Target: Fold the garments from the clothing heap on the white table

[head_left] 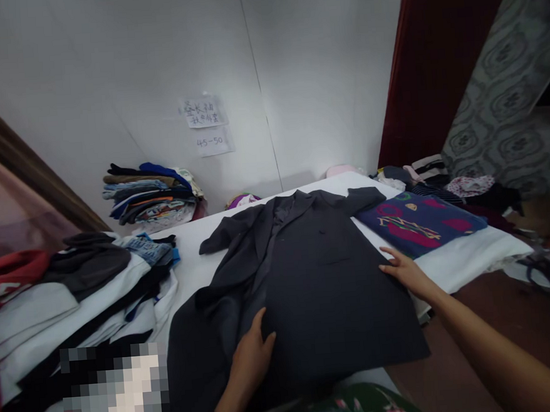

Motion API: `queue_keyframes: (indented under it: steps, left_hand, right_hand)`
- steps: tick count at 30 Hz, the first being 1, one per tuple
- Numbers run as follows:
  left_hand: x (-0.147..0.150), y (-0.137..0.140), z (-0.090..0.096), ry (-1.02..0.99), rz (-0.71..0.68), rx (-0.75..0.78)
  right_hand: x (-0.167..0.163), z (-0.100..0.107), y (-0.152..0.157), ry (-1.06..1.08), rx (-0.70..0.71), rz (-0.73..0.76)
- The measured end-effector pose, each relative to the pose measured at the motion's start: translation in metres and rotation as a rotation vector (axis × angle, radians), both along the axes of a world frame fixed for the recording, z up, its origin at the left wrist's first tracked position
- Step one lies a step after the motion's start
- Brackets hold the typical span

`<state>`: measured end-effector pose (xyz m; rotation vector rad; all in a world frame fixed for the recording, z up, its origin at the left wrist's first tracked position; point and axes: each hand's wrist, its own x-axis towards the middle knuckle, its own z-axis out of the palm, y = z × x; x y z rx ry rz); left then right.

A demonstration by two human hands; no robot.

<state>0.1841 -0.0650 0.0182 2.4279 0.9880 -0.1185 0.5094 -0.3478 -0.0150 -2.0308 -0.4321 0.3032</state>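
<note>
A dark grey coat (336, 289) lies spread over the white-covered table (197, 268), its collar at the far side and its lower part toward me. Its left side is bunched in loose folds, while the right front panel is fairly flat. My left hand (253, 350), wearing a metal watch, grips the inner edge of that panel, with the thumb on top. On the panel's outer edge, my right hand (406, 273) has the cloth between thumb and fingers; some fingertips are hidden. The coat's sleeves reach out to both sides near the back.
Clothes lie heaped (59, 296) at the left, with a folded stack (154, 192) behind. A patterned blue garment (422, 221) lies right of the coat, with more clothes (471, 186) beyond. Paper signs (214, 141) hang on the wall. A blurred patch covers the lower left.
</note>
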Motion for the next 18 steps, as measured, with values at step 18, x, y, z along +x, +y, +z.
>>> queue_keyframes:
  steps: [18]
  left_hand:
    - [0.003, -0.007, 0.007, 0.011, -0.048, -0.062]
  right_hand:
    - [-0.023, -0.002, -0.008, -0.442, -0.479, 0.165]
